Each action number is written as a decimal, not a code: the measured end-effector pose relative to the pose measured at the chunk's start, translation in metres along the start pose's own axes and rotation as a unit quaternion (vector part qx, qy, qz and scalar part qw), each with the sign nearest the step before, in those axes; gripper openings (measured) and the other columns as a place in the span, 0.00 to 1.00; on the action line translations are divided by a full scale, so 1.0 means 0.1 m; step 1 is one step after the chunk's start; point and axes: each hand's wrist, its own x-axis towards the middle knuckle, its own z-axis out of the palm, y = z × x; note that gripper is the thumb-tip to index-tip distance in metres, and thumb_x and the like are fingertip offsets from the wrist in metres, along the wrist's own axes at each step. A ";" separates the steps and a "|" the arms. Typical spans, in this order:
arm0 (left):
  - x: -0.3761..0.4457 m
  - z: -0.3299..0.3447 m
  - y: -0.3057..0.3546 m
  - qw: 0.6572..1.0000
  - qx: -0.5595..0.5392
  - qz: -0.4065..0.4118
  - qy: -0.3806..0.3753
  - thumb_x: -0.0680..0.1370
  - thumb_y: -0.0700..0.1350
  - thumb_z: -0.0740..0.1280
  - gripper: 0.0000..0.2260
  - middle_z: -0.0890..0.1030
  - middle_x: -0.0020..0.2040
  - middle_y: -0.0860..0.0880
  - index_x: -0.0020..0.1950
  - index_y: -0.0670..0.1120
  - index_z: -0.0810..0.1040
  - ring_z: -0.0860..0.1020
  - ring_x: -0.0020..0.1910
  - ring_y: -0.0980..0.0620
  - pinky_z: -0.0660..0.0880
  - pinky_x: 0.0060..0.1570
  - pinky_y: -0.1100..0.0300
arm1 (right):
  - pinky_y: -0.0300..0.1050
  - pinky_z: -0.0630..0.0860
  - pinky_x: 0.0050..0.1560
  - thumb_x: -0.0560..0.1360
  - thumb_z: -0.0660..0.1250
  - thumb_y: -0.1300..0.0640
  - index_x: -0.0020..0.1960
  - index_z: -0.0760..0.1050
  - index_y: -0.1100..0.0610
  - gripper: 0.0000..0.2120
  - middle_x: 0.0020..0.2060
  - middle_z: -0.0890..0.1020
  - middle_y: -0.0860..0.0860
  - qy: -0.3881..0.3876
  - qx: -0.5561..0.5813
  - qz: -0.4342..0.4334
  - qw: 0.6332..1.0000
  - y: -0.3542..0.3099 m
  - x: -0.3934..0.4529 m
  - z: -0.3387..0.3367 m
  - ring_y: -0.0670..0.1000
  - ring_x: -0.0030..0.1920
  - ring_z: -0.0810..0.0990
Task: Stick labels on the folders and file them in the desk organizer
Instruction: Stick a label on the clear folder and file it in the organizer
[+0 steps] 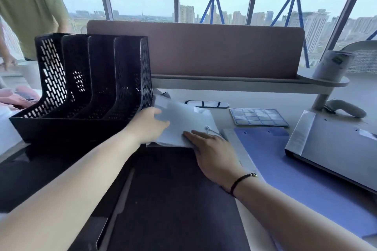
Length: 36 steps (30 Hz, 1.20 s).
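Note:
A pale translucent folder (184, 120) lies on the desk just right of the black mesh desk organizer (81, 91), whose slots look empty. My left hand (150, 123) grips the folder's left edge, thumb on top. My right hand (212, 146) lies flat on its near right corner, fingers straight. A sheet of blue-edged labels (258, 116) lies behind and to the right. A blue folder (285, 161) lies flat at my right, and a grey box file (334, 144) lies beyond it. A dark folder (173, 199) lies in front of me.
A brown partition (204, 49) with a shelf runs along the back of the desk. A white roll (331, 65) stands on the shelf's right end, with a grey handle-shaped object (346, 108) below it. A person in a green shirt (28, 6) stands at far left.

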 end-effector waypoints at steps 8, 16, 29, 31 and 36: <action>-0.90 0.07 -0.56 0.964 0.218 0.025 -0.148 0.75 0.70 0.62 0.36 0.45 0.83 0.48 0.80 0.59 0.57 0.45 0.81 0.52 0.50 0.77 0.54 | 0.48 0.82 0.43 0.68 0.64 0.51 0.60 0.78 0.45 0.21 0.54 0.83 0.44 -0.046 -0.030 -0.044 0.998 -0.60 -1.20 -0.35 0.51 0.50 0.83; -1.26 0.18 -0.73 0.937 0.321 0.084 -0.114 0.74 0.74 0.56 0.42 0.38 0.82 0.56 0.82 0.57 0.47 0.35 0.79 0.56 0.48 0.78 0.51 | 0.38 0.71 0.63 0.69 0.54 0.21 0.67 0.73 0.36 0.33 0.66 0.76 0.36 -0.115 0.006 -0.002 0.993 -0.87 -1.72 -0.57 0.40 0.65 0.75; -1.16 0.26 -0.58 0.850 0.510 0.121 -0.059 0.75 0.75 0.46 0.39 0.65 0.75 0.44 0.80 0.54 0.57 0.63 0.75 0.44 0.55 0.77 0.48 | 0.48 0.56 0.75 0.76 0.55 0.30 0.77 0.61 0.44 0.33 0.77 0.61 0.42 -0.191 -0.012 0.102 0.976 -0.15 -0.97 -0.21 0.46 0.78 0.56; -1.12 0.31 -0.53 0.838 0.530 0.109 -0.067 0.75 0.74 0.44 0.37 0.63 0.75 0.40 0.80 0.57 0.54 0.61 0.74 0.41 0.55 0.75 0.46 | 0.48 0.55 0.75 0.76 0.56 0.30 0.77 0.61 0.43 0.33 0.77 0.61 0.42 -0.189 -0.008 0.099 0.977 -0.14 -0.95 -0.19 0.46 0.78 0.56; -0.87 0.43 -0.39 0.863 0.474 0.139 -0.106 0.75 0.75 0.48 0.37 0.48 0.82 0.44 0.80 0.60 0.52 0.47 0.80 0.42 0.49 0.78 0.46 | 0.45 0.58 0.74 0.75 0.62 0.32 0.77 0.62 0.46 0.35 0.76 0.64 0.44 -0.200 0.011 0.085 0.976 -0.05 -0.85 -0.24 0.47 0.76 0.61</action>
